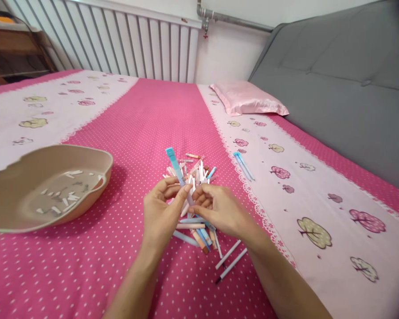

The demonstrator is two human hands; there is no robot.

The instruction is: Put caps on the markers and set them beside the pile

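My left hand [161, 212] and my right hand [219, 208] meet above a pile of pens [194, 170] on the pink dotted bedspread. Both pinch one light blue pen [176, 167] that tilts up and away to the left. My left thumb and fingers close on its middle, and my right fingers close on its lower end. More pens [199, 235] lie under my hands. Two white refills [231, 261] lie near my right wrist.
A beige oval basin [6, 177] with several small white and grey pen parts stands at the left. Two blue pens [242, 165] lie apart on the pale strip. A pink pillow [249, 98], a grey headboard [346, 79] and a white radiator [129, 42] are beyond.
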